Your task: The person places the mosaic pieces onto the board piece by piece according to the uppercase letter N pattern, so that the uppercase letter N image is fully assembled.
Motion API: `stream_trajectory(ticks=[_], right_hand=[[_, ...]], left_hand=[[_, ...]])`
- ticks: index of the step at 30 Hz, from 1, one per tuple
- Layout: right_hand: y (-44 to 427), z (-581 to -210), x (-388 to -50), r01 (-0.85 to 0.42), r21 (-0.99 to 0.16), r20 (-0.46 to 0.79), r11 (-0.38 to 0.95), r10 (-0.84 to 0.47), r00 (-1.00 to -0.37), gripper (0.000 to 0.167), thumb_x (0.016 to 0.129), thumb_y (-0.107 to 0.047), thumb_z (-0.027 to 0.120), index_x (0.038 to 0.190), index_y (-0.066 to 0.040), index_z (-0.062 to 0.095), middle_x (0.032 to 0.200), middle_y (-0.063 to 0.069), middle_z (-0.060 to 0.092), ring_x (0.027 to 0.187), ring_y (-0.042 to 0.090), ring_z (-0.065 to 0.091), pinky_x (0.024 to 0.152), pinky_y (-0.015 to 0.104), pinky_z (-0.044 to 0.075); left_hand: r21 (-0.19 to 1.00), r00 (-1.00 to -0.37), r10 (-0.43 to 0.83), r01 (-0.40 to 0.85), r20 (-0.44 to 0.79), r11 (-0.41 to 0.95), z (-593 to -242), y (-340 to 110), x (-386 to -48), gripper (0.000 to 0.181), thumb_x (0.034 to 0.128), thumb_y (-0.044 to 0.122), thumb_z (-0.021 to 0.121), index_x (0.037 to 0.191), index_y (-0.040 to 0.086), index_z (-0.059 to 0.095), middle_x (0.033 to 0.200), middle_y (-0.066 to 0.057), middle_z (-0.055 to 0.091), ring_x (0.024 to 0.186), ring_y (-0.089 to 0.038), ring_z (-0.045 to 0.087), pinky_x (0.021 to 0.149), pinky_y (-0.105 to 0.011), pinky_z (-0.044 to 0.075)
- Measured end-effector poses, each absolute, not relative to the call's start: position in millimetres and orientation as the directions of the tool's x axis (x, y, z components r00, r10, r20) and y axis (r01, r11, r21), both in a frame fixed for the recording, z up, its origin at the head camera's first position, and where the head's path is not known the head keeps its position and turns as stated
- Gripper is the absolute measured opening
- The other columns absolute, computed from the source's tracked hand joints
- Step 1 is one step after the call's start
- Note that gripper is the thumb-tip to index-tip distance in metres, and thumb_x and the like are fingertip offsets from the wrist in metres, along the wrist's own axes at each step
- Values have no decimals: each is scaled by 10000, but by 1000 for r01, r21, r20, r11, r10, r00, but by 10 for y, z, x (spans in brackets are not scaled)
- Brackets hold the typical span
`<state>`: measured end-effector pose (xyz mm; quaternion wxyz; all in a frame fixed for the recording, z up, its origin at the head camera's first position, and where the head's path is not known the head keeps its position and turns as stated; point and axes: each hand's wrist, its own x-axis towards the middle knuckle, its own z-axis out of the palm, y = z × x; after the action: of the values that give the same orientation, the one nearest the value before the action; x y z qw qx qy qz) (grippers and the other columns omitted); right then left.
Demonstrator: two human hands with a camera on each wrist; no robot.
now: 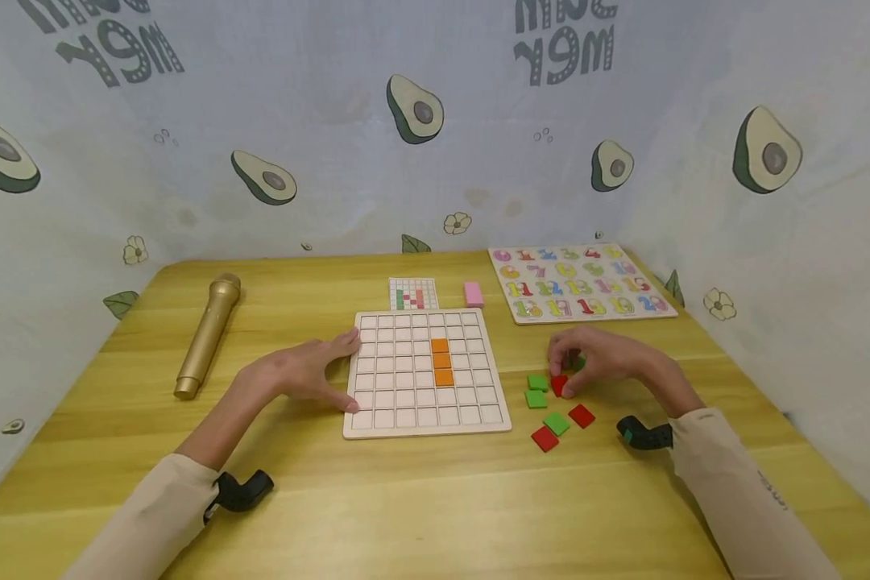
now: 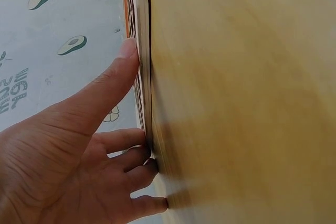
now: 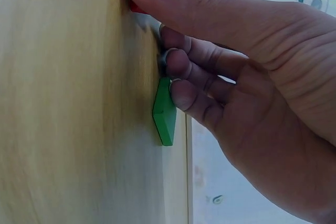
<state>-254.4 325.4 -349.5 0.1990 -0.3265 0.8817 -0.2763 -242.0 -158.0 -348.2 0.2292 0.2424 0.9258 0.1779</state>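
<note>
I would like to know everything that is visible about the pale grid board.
The grid board is a thin, pale, square plate that looks wooden, divided by dark lines into small square cells. Three orange tiles fill neighbouring cells of one column, slightly right of the middle; the other visible cells hold no tile. It lies flat on the table, and the left hand touches its left edge.

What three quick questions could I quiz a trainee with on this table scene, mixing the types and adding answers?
1. How many orange tiles lie on the grid board?
2. True or false: the left hand touches the grid board's edge.
3. The small block near the patterned card is: A) blue, B) pink, C) black.

Key: 1. Three. 2. True. 3. B.
</note>
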Motion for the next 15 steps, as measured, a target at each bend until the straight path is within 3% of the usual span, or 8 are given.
stream_trajectory(ticks=[15], right_hand=[[3270, -3476, -2536, -492, -637, -107, 593, -701, -706, 82, 901, -116, 885, 892, -139, 807, 989, -5, 707, 854, 174, 620, 800, 284, 551]], left_hand=[[434, -778, 529, 369, -340, 822, -3486, -1589, -2419, 1161, 889, 555, 863, 1724, 65, 221, 1805, -166, 92, 1635, -476, 140, 1296, -646, 183]])
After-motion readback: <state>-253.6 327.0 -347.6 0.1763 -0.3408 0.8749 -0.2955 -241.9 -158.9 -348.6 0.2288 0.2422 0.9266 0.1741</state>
